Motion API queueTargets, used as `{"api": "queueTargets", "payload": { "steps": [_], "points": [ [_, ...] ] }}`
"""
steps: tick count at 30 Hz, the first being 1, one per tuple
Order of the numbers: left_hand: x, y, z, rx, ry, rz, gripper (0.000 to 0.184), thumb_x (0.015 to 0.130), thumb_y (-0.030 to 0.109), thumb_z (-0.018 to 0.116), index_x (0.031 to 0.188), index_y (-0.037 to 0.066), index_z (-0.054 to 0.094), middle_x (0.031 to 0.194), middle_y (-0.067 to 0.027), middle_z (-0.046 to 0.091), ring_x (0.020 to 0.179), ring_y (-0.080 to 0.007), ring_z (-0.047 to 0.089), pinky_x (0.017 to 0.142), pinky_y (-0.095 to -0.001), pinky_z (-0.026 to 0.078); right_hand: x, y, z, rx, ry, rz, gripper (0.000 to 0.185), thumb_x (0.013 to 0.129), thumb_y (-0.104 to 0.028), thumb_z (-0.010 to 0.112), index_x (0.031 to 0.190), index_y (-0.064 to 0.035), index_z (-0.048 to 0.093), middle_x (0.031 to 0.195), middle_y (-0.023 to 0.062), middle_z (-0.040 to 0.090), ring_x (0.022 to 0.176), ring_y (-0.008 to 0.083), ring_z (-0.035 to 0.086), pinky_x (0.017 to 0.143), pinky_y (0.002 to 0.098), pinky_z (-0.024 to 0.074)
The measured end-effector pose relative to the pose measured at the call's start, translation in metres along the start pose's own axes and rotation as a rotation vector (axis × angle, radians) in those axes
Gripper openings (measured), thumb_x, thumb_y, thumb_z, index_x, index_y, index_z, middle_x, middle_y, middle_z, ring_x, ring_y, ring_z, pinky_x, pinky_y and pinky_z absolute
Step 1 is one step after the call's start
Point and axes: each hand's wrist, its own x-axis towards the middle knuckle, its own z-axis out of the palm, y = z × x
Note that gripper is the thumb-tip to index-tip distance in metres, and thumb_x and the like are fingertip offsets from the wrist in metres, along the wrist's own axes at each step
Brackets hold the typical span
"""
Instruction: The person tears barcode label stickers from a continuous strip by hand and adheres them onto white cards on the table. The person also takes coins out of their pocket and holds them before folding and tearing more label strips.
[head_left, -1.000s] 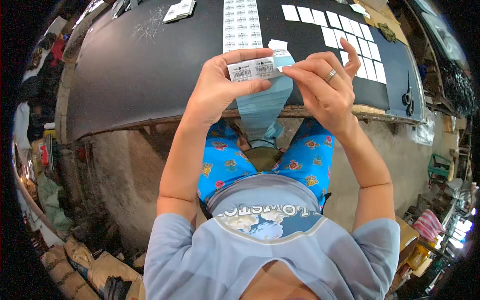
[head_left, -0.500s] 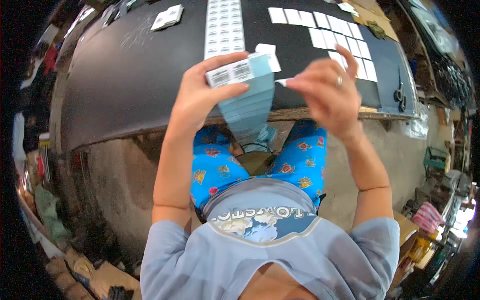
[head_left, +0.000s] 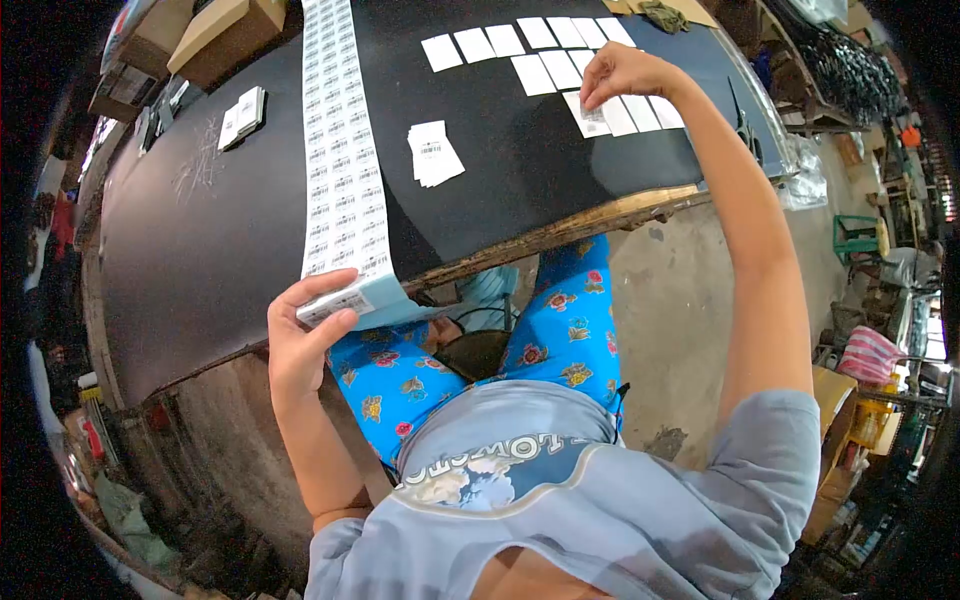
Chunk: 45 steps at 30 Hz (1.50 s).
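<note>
My left hand (head_left: 300, 345) grips the free end of a long strip of barcode labels (head_left: 338, 170), bent over the table's near edge between thumb and fingers. The strip's bluish backing (head_left: 385, 308) shows below the fold. At the right, my right hand (head_left: 632, 76) reaches over rows of white cards (head_left: 533, 75), thumb and fingertips pinched together. Just under those fingertips a small barcode label (head_left: 594, 121) lies against the lower left card. How much of it is stuck down cannot be made out.
A small fanned stack of labelled cards (head_left: 434, 155) lies mid-table, and another card stack (head_left: 242, 118) sits at the left. Scissors (head_left: 745, 130) rest near the right edge. Cardboard boxes (head_left: 225, 40) stand at the far left. A green stool (head_left: 855, 235) is on the floor.
My left hand has lowered with the strip to the table's near edge. My right hand has moved from beside the strip out to the cards, bringing a small label. The view has shifted.
</note>
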Motion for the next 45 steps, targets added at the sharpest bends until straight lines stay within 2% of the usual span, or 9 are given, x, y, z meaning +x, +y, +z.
{"api": "queueTargets", "payload": {
  "steps": [17, 26, 29, 31, 35, 38, 41, 43, 45],
  "points": [
    [0.004, -0.012, -0.003, -0.022, 0.018, -0.059, 0.039, 0.068, -0.001, 0.076, 0.105, -0.003, 0.065, 0.104, -0.0133, 0.065, 0.093, -0.0163, 0.062, 0.086, -0.0288, 0.048, 0.006, 0.013, 0.007, -0.036, 0.063, -0.051, 0.012, 0.068, -0.006, 0.074, 0.077, 0.0017, 0.071, 0.071, 0.0069, 0.068, 0.064, 0.0098, 0.062, 0.065, 0.0246, 0.0494],
    [0.000, -0.010, -0.006, 0.073, -0.047, -0.058, 0.056, 0.069, -0.006, 0.069, 0.122, -0.002, 0.051, 0.116, -0.0119, 0.059, 0.106, -0.0187, 0.057, 0.094, -0.0306, 0.044, -0.010, -0.006, 0.030, -0.310, 0.344, -0.186, 0.011, 0.067, -0.011, 0.073, 0.074, -0.0024, 0.070, 0.072, 0.0062, 0.066, 0.076, 0.0151, 0.061, 0.075, 0.0326, 0.0469],
    [0.002, -0.015, -0.004, 0.048, -0.015, 0.046, 0.059, 0.071, -0.008, 0.068, 0.126, -0.001, 0.046, 0.116, -0.0130, 0.058, 0.107, -0.0187, 0.057, 0.094, -0.0317, 0.045, -0.012, -0.042, 0.054, -0.136, 0.295, -0.127, 0.010, 0.068, -0.010, 0.072, 0.076, -0.0041, 0.071, 0.073, 0.0060, 0.066, 0.076, 0.0163, 0.060, 0.073, 0.0322, 0.0468],
    [0.005, -0.018, -0.001, 0.012, 0.026, 0.057, 0.056, 0.071, -0.008, 0.069, 0.123, 0.000, 0.049, 0.114, -0.0126, 0.059, 0.106, -0.0177, 0.057, 0.093, -0.0307, 0.045, -0.008, -0.064, 0.084, -0.017, 0.298, -0.113, 0.010, 0.069, -0.011, 0.072, 0.078, -0.0056, 0.072, 0.073, 0.0070, 0.065, 0.076, 0.0173, 0.059, 0.070, 0.0314, 0.0461],
    [0.005, -0.020, 0.004, -0.017, 0.066, 0.098, 0.051, 0.072, -0.007, 0.070, 0.120, 0.000, 0.053, 0.111, -0.0125, 0.061, 0.104, -0.0167, 0.058, 0.092, -0.0300, 0.046, -0.004, -0.084, 0.138, -0.171, 0.476, -0.208, 0.015, 0.065, -0.017, 0.072, 0.078, -0.0092, 0.073, 0.074, 0.0109, 0.068, 0.072, 0.0252, 0.064, 0.069, 0.0339, 0.0494],
    [0.004, -0.023, -0.001, 0.010, 0.053, 0.094, 0.055, 0.071, -0.008, 0.069, 0.123, 0.000, 0.051, 0.115, -0.0112, 0.060, 0.106, -0.0174, 0.057, 0.093, -0.0302, 0.045, 0.002, -0.075, 0.149, -0.247, 0.531, -0.232, 0.017, 0.064, -0.016, 0.073, 0.079, -0.0096, 0.073, 0.074, 0.0090, 0.067, 0.081, 0.0276, 0.059, 0.075, 0.0382, 0.0462],
    [0.001, -0.028, -0.003, -0.002, 0.058, 0.085, 0.055, 0.072, -0.007, 0.070, 0.122, 0.001, 0.051, 0.116, -0.0113, 0.060, 0.106, -0.0172, 0.057, 0.093, -0.0299, 0.045, -0.004, -0.074, 0.153, -0.214, 0.488, -0.152, 0.019, 0.062, -0.016, 0.074, 0.081, -0.0117, 0.072, 0.085, 0.0093, 0.064, 0.091, 0.0290, 0.053, 0.080, 0.0414, 0.0425],
    [0.001, -0.029, -0.005, -0.025, 0.066, 0.054, 0.054, 0.072, -0.005, 0.072, 0.122, 0.001, 0.052, 0.115, -0.0114, 0.060, 0.105, -0.0171, 0.057, 0.093, -0.0298, 0.045, -0.006, -0.072, 0.159, -0.323, 0.639, -0.254, 0.019, 0.063, -0.017, 0.076, 0.082, -0.0145, 0.073, 0.099, 0.0109, 0.056, 0.097, 0.0295, 0.050, 0.082, 0.0409, 0.0415],
    [0.002, -0.031, -0.006, -0.016, 0.061, 0.051, 0.054, 0.072, -0.004, 0.073, 0.121, 0.001, 0.052, 0.115, -0.0113, 0.060, 0.105, -0.0170, 0.057, 0.093, -0.0299, 0.045, -0.006, -0.072, 0.160, -0.293, 0.628, -0.219, 0.019, 0.064, -0.018, 0.076, 0.082, -0.0157, 0.073, 0.103, 0.0110, 0.052, 0.099, 0.0297, 0.049, 0.084, 0.0408, 0.0406]
  ]
}}
